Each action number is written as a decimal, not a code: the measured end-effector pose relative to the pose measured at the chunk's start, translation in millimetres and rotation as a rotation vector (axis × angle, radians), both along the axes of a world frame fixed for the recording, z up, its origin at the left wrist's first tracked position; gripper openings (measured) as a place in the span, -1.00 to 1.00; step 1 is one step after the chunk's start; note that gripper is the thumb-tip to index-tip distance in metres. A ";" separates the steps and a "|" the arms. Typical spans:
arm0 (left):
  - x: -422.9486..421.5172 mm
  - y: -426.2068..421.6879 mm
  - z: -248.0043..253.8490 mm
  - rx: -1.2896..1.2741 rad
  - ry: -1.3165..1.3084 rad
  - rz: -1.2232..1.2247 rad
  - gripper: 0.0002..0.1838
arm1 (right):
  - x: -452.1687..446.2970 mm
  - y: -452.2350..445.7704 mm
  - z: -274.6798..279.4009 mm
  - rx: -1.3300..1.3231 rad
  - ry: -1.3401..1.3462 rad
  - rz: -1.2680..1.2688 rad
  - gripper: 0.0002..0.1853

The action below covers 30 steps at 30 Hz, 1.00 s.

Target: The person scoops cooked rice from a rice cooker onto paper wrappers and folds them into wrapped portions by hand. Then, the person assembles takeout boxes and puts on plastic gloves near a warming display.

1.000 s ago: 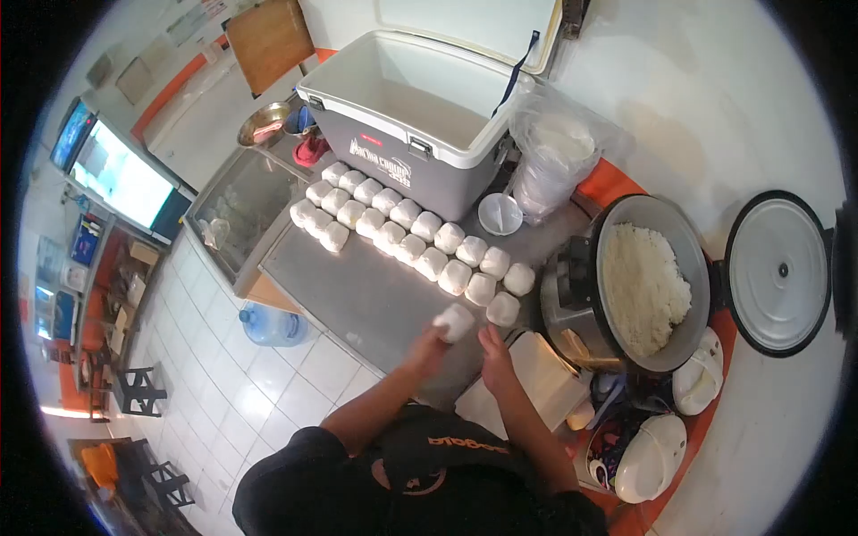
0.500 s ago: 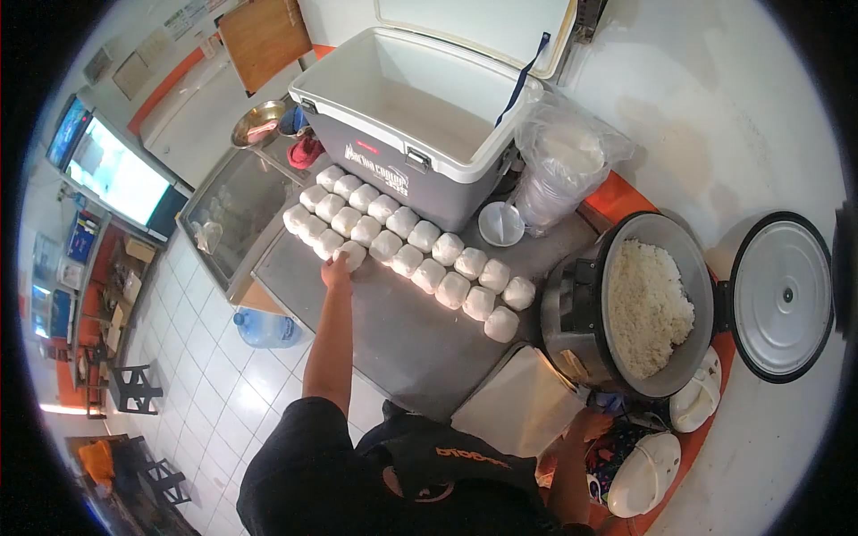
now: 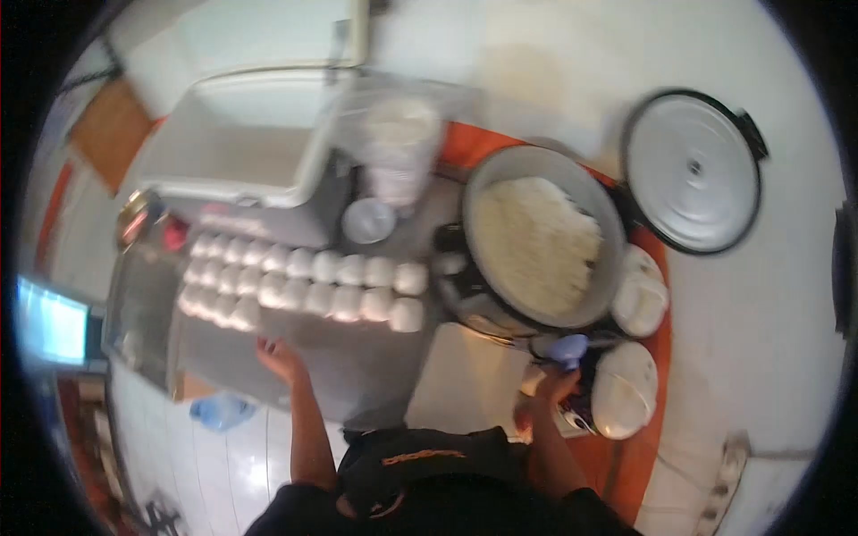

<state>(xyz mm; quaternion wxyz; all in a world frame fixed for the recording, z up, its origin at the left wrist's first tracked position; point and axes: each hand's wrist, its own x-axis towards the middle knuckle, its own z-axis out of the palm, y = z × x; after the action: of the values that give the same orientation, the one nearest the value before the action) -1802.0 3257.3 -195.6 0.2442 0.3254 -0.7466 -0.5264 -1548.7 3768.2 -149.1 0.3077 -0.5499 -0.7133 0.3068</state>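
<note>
Several white, rounded, wrapped bundles (image 3: 298, 291) sit in rows on the grey tabletop (image 3: 335, 357). Just in front of the near row is my left hand (image 3: 281, 360), blurred, with fingers slightly apart and nothing visible in them. My right hand (image 3: 558, 386) is closed around a blue-purple scoop-like utensil (image 3: 568, 348), whose exact shape is smeared. It is held beside a large rice cooker (image 3: 472, 223) with white rice (image 3: 536, 246) inside. A pale flat board or sheet (image 3: 469, 375) lies to the left of this hand.
Behind the bundles stands an open cooler (image 3: 304, 201), with a plastic bag of white contents (image 3: 398, 147) and a small white bowl (image 3: 368, 221) to its right. The cooker's round lid (image 3: 693, 170) is swung open. White containers (image 3: 624, 390) sit at the right edge.
My left hand has let go of a bundle at the near row and drawn back. My right hand has come up with the blue-purple utensil. The view has turned rightward.
</note>
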 end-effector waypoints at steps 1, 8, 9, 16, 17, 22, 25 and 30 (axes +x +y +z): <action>8.3 17.0 1.6 0.002 -0.004 -0.038 -0.52 | -1.4 -17.6 26.8 -0.072 0.105 -0.003 -0.51; 30.3 169.7 104.0 0.196 0.115 -0.624 -0.53 | -39.3 -57.5 230.0 -0.134 0.707 0.232 -0.41; 25.5 186.2 120.7 0.194 0.181 -0.737 -0.53 | -53.5 -46.1 252.1 0.072 0.562 0.406 -0.39; -29.6 288.1 241.2 -0.001 0.623 -1.000 -0.49 | -251.5 41.3 291.0 0.302 -0.406 0.848 -0.50; -30.3 294.7 246.7 -0.037 0.592 -0.985 -0.49 | -276.8 51.9 274.9 0.422 -0.514 0.806 -0.55; -35.0 313.6 246.1 -0.240 0.541 -0.890 -0.49 | -354.0 67.3 194.5 0.439 -0.549 0.843 -0.72; -36.5 315.0 249.7 -0.242 0.530 -0.893 -0.51 | -351.9 48.8 195.6 0.373 -0.592 0.956 -0.73; -33.8 318.6 249.2 -0.215 0.542 -0.887 -0.52 | -333.7 22.8 203.8 0.254 -0.698 1.223 -0.74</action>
<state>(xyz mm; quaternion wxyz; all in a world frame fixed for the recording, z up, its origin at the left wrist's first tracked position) -1835.8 3575.9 53.5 0.2142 -0.1965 -0.7725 -0.5647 -1882.4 3791.0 54.7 -0.1041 -0.0774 -0.9809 0.1449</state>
